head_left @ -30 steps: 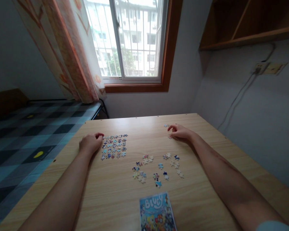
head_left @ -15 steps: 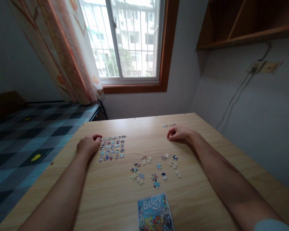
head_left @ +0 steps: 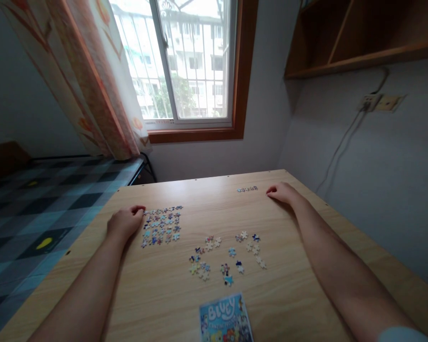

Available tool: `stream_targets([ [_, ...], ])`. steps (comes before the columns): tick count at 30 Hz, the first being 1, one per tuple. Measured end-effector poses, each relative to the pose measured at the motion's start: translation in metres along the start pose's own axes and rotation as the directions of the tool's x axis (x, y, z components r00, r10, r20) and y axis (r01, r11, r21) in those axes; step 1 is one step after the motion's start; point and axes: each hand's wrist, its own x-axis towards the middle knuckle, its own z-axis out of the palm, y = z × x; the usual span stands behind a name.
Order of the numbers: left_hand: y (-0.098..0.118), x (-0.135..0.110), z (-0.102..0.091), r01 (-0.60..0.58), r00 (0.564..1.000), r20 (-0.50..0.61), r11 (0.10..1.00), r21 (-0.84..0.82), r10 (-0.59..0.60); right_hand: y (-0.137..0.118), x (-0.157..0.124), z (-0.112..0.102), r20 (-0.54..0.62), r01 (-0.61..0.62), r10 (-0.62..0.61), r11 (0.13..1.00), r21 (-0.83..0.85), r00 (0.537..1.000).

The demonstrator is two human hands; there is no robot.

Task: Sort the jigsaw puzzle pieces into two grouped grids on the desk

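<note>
My left hand (head_left: 126, 222) rests on the table at the left edge of a grid of jigsaw puzzle pieces (head_left: 162, 225). Its fingers are closed, with the tips against the far left corner piece; whether anything is between them is hidden. To the right of a short row of puzzle pieces (head_left: 247, 189) near the far edge, my right hand (head_left: 281, 192) is pinched shut low over the table. A small puzzle piece seems to be at its fingertips, mostly hidden. Loose puzzle pieces (head_left: 231, 251), some picture side up and some pale side up, lie scattered mid-table.
A puzzle box (head_left: 225, 317) marked "Bluey" lies at the near edge of the wooden table (head_left: 157, 294). A bed with a checked cover (head_left: 57, 209) stands to the left. Beyond are a window (head_left: 196, 71) and curtain (head_left: 78, 76); a shelf (head_left: 360, 61) hangs at right.
My right hand has moved right and slightly away from me, past the end of the short row. My left hand stays by the grid. The view has shifted slightly.
</note>
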Motion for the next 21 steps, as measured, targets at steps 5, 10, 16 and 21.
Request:
stream_targets([
  [5, 0.001, -0.001, 0.000, 0.006, 1.000, -0.011, 1.000, 0.023, -0.006, 0.001, 0.011, 0.018, -0.204, -0.106, 0.082, 0.988, -0.108, 0.975],
  [10, 0.004, -0.003, -0.004, 0.014, 1.000, 0.019, 0.999, 0.033, -0.015, -0.012, 0.020, 0.035, -0.218, -0.044, 0.010, 0.987, -0.152, 0.976],
  [16, 0.008, -0.005, -0.009, 0.020, 0.999, 0.031, 0.998, 0.053, -0.022, -0.009, 0.020, 0.036, -0.228, 0.005, -0.046, 0.985, -0.175, 0.973],
  [21, 0.010, -0.006, -0.011, 0.019, 0.999, 0.031, 0.998, 0.060, -0.021, -0.009, 0.019, 0.038, -0.226, 0.069, -0.109, 0.982, -0.177, 0.968],
])
